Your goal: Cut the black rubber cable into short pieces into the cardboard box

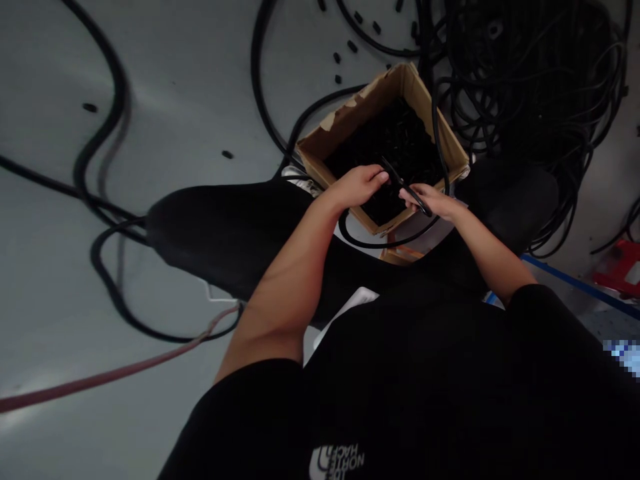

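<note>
Between my knees stands an open cardboard box [350, 120] with torn flaps, filled with many short black pieces [395, 137] like cut tubing. Over its near side, my right hand [430, 200] is wrapped round a long, narrow black tool [411, 192]. The tool slants up and left; its exact kind is too dark to tell. My left hand [363, 185] is closed in a pinch close to the tool's upper part, and whatever lies in those fingers is hidden. A black hose [373, 246] loops below both hands, around the box's front.
Tangled black hose [480, 100] is heaped at the upper right. More hose [120, 80] curves over the grey floor at left, with a reddish hose [125, 370] below. Small black pieces [353, 46] lie scattered beyond the box. A red object [620, 267] is at far right.
</note>
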Motion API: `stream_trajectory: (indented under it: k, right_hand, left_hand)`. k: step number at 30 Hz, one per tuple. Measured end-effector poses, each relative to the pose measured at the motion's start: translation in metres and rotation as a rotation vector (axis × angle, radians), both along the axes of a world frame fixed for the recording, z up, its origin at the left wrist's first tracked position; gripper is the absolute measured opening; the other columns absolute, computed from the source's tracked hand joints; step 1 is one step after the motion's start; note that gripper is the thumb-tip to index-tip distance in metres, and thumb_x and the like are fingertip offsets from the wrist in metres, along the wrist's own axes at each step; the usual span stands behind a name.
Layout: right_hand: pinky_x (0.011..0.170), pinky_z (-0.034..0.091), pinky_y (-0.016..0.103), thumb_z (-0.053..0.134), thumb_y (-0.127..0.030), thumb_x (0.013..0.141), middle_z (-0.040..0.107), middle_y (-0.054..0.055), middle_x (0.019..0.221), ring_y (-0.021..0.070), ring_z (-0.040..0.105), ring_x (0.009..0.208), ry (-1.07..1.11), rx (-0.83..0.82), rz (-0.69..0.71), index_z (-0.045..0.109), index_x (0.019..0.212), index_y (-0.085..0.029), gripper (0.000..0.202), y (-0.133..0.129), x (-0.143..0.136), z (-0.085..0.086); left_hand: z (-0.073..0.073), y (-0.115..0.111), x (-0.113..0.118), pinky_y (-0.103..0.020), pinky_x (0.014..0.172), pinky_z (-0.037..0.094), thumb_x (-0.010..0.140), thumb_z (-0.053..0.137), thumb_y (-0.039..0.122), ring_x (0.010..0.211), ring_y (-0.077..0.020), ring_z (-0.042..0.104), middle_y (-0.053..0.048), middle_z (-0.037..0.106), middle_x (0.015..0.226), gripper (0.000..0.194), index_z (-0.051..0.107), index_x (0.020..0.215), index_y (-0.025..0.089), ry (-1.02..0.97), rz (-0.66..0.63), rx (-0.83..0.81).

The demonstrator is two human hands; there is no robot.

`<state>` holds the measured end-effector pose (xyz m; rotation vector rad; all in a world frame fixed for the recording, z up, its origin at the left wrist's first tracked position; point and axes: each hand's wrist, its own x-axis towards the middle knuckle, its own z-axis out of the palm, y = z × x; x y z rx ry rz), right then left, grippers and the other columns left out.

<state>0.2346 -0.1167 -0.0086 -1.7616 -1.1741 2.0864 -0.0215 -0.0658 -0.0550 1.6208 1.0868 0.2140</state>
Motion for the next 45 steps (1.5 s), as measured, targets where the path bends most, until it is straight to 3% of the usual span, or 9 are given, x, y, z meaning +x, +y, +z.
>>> stream_trajectory:
  k: [8, 12, 16, 21, 25, 31, 35, 41, 45]
  right_hand:
    - [0.056, 0.035, 0.026, 0.112, -0.072, 0.104, 0.046, -0.009, 0.066, 0.0121, 0.049, 0.062, -0.074, 0.069, -0.020, 0.059, 0.086, -0.026, 0.072, 0.000, -0.002, 0.000]
    - [0.048, 0.035, 0.024, 0.116, -0.069, 0.100, 0.049, -0.009, 0.060, 0.0090, 0.044, 0.053, -0.038, -0.013, -0.105, 0.059, 0.082, -0.025, 0.074, 0.002, -0.006, -0.007]
    - [0.042, 0.032, 0.022, 0.115, -0.068, 0.103, 0.049, -0.009, 0.055, 0.0080, 0.041, 0.047, -0.039, -0.071, -0.168, 0.058, 0.081, -0.026, 0.074, 0.003, -0.006, -0.013]
    - [0.043, 0.039, 0.019, 0.116, -0.064, 0.104, 0.053, -0.009, 0.059, 0.0075, 0.047, 0.049, -0.014, -0.143, -0.144, 0.062, 0.084, -0.024, 0.070, 0.007, -0.001, -0.012]
    - [0.049, 0.049, 0.020, 0.115, -0.071, 0.102, 0.058, -0.008, 0.066, 0.0093, 0.057, 0.054, 0.023, -0.193, -0.084, 0.065, 0.088, -0.023, 0.071, 0.012, 0.002, -0.010]
    - [0.041, 0.038, 0.020, 0.114, -0.079, 0.099, 0.051, -0.010, 0.062, 0.0073, 0.045, 0.050, 0.000, -0.171, -0.097, 0.060, 0.086, -0.025, 0.078, 0.010, 0.002, -0.016]
    - [0.037, 0.030, 0.020, 0.121, -0.071, 0.094, 0.045, -0.012, 0.057, 0.0064, 0.037, 0.046, -0.034, -0.165, -0.135, 0.054, 0.083, -0.028, 0.080, 0.008, 0.000, -0.017]
    - [0.037, 0.034, 0.019, 0.124, -0.053, 0.094, 0.046, -0.012, 0.053, 0.0076, 0.041, 0.045, -0.061, -0.145, -0.096, 0.050, 0.079, -0.029, 0.079, 0.006, -0.001, -0.020]
    - [0.039, 0.035, 0.019, 0.121, -0.044, 0.098, 0.049, -0.010, 0.050, 0.0072, 0.043, 0.043, -0.088, -0.096, -0.024, 0.050, 0.075, -0.028, 0.076, 0.004, 0.001, -0.023]
  left_hand:
    - [-0.001, 0.000, 0.003, -0.038, 0.077, 0.060, 0.122, 0.063, 0.075, 0.084, -0.0290, 0.072, -0.005, 0.064, 0.074, 0.056, 0.077, 0.101, 0.025, -0.049, 0.031, -0.137]
    - [-0.009, 0.002, 0.003, -0.037, 0.073, 0.061, 0.122, 0.068, 0.064, 0.075, -0.0262, 0.070, -0.003, 0.065, 0.076, 0.041, 0.078, 0.114, 0.024, -0.032, 0.078, -0.192]
    - [-0.016, 0.001, 0.000, -0.040, 0.082, 0.066, 0.113, 0.079, 0.048, 0.079, -0.0254, 0.072, -0.001, 0.072, 0.085, 0.029, 0.073, 0.132, 0.027, 0.017, 0.121, -0.180]
    - [-0.008, -0.001, -0.001, -0.048, 0.101, 0.066, 0.107, 0.079, 0.041, 0.098, -0.0308, 0.075, -0.004, 0.075, 0.093, 0.020, 0.075, 0.122, 0.028, 0.005, 0.104, -0.039]
    - [0.001, -0.001, 0.001, -0.047, 0.104, 0.065, 0.105, 0.075, 0.035, 0.102, -0.0318, 0.075, -0.004, 0.076, 0.093, 0.012, 0.076, 0.115, 0.027, -0.010, 0.038, -0.023]
    - [-0.006, 0.001, -0.002, -0.046, 0.104, 0.064, 0.107, 0.071, 0.033, 0.098, -0.0302, 0.073, -0.004, 0.075, 0.092, 0.012, 0.077, 0.114, 0.026, 0.035, 0.022, -0.004]
    - [-0.012, 0.002, -0.003, -0.049, 0.109, 0.064, 0.108, 0.068, 0.032, 0.101, -0.0317, 0.073, -0.004, 0.074, 0.092, 0.016, 0.079, 0.118, 0.027, 0.038, 0.030, -0.043]
    - [-0.014, 0.003, -0.003, -0.052, 0.113, 0.065, 0.110, 0.070, 0.038, 0.105, -0.0345, 0.074, -0.006, 0.071, 0.090, 0.018, 0.081, 0.119, 0.028, 0.044, 0.050, -0.042]
    - [-0.019, 0.003, -0.005, -0.053, 0.118, 0.066, 0.112, 0.070, 0.041, 0.114, -0.0372, 0.078, -0.010, 0.080, 0.100, 0.025, 0.085, 0.127, 0.027, 0.120, 0.014, -0.035]
